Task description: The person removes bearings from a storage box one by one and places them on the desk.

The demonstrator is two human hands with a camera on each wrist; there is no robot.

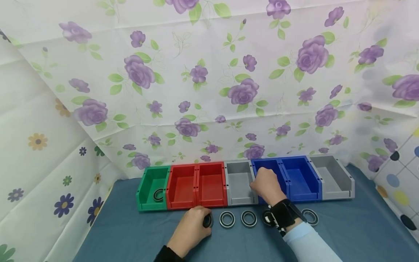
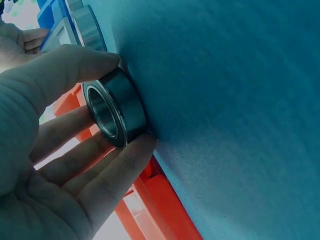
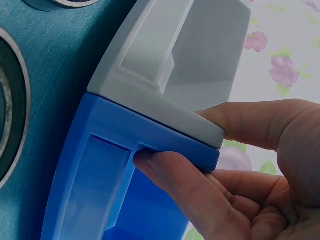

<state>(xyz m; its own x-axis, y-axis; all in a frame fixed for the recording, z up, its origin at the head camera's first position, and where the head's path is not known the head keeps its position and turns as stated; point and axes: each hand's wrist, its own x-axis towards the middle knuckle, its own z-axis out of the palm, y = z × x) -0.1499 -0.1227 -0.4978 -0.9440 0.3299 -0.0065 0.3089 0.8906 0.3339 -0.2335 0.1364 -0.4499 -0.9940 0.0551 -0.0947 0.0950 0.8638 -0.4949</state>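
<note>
Down on the cloth, my left hand [image 1: 191, 228] pinches a black-and-silver ball bearing [image 2: 131, 102] by its outer rim, thumb on one side and fingers on the other. The bearing stands tilted on edge in the left wrist view. My right hand [image 1: 268, 185] pinches two adjoining bin walls together: in the right wrist view the thumb lies against the grey bin [image 3: 135, 100] and a finger against the blue bin [image 3: 125, 125]. More bearings lie flat in front of the bins, including one bearing [image 1: 227, 214] and another bearing [image 1: 249, 213]; my right wrist partly covers one.
Along the back stands a row of open bins: a green bin [image 1: 152, 208] with a bearing inside, two red bins [image 1: 182, 189], then grey and blue ones, ending in a grey bin [image 1: 337, 182]. A flowered curtain [image 1: 203, 94] hangs right behind. A bearing [image 1: 309, 211] lies at right.
</note>
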